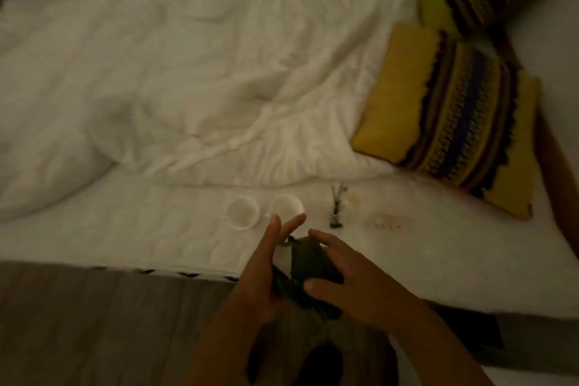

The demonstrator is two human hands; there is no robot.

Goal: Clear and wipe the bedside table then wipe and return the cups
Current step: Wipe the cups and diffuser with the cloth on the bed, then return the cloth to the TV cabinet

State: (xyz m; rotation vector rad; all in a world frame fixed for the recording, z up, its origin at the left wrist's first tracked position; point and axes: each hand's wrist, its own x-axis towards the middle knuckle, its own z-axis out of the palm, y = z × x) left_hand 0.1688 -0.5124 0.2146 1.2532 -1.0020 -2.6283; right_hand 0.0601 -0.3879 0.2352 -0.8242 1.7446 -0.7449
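Head view: apparently the wiping stage; cups unreturned.
Two cups (242,211) wait on the bed (156,229); right hand's (354,279) fingers clutch a dark cloth (310,263), left hand's (266,263) lie straight against it.

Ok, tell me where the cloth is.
Head view, bottom centre: the cloth sits between the left hand and right hand, over the bed edge, just nearer than the cups.

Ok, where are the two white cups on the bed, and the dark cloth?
Left cup (242,212): head view, its pale inside.
Right cup (285,204): head view, its pale inside.
Dark cloth (308,262): head view, its upper fold.
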